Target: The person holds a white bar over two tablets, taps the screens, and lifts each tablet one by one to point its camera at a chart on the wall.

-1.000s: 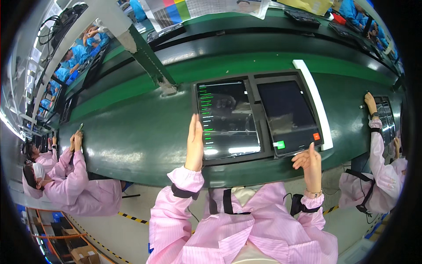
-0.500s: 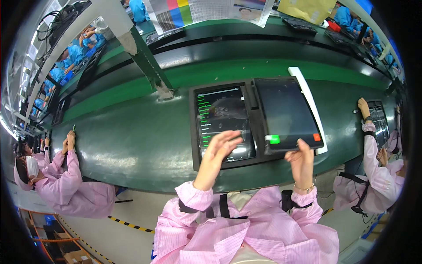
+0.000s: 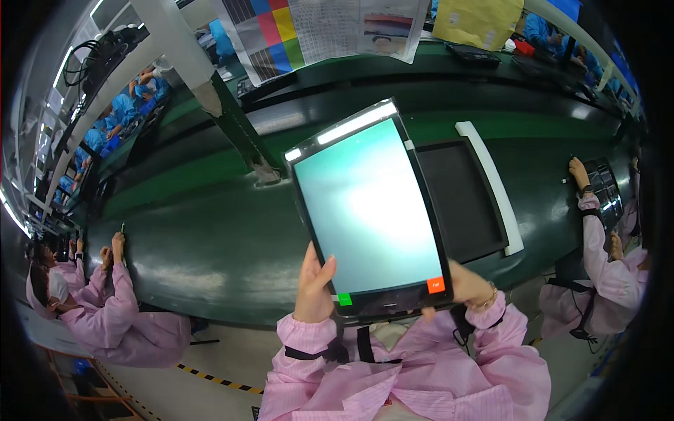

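Observation:
A tablet [image 3: 365, 210] with a glowing white-teal screen is lifted above the bench, tilted slightly. A green square and a red square sit at the lower corners of its screen. My left hand [image 3: 314, 289] grips its lower left edge, thumb at the front. On the lower right edge is my right hand [image 3: 469, 284], partly behind the tablet and a little blurred, closed around that side. Right of the tablet lies a black tray [image 3: 460, 200] with its dark bottom showing. The held tablet hides the bench area behind it.
A white strip [image 3: 491, 189] runs along the tray's right side. A post [image 3: 242, 133] rises from the green bench [image 3: 196, 231] at left. Printed sheets [image 3: 323, 31] hang at the far side. People in pink sit left and right, others in blue work farther off.
The right-hand tablet has been picked up from the black tray and moved left, now in both hands. Its screen has turned from dark to bright. The other tablet is now out of sight.

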`<state>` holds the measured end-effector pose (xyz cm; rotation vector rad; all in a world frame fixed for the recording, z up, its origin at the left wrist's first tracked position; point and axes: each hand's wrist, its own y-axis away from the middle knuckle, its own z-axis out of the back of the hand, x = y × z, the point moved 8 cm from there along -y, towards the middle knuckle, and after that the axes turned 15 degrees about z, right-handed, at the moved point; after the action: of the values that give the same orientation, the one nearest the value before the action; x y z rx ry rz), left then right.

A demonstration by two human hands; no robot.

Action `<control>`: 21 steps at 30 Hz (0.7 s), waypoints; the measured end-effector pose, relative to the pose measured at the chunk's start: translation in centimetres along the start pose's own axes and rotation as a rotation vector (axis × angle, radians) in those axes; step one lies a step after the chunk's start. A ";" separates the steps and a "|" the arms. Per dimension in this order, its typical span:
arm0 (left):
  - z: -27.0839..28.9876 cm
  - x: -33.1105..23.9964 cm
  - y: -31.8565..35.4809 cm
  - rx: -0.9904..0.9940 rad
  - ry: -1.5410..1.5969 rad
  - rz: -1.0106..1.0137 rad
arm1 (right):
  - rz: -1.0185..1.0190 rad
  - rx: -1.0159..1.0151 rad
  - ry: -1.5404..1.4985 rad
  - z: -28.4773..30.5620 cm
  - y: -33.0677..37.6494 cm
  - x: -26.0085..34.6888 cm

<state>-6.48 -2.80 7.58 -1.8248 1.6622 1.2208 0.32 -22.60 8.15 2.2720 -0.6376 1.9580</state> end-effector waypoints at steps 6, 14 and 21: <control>1.6 -0.5 1.4 0.006 -0.046 -0.065 | 0.398 -0.365 0.040 4.2 -7.5 9.7; 0.5 -0.2 2.0 0.089 -0.035 -0.050 | 0.694 -0.518 0.508 4.3 -10.6 15.8; 1.8 0.4 1.6 0.054 -0.002 -0.020 | 0.693 -0.488 0.491 5.2 -10.5 14.8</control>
<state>-8.66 -2.01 6.75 -1.8032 1.6556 1.1570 10.37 -18.59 23.62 1.2992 -1.7436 2.1457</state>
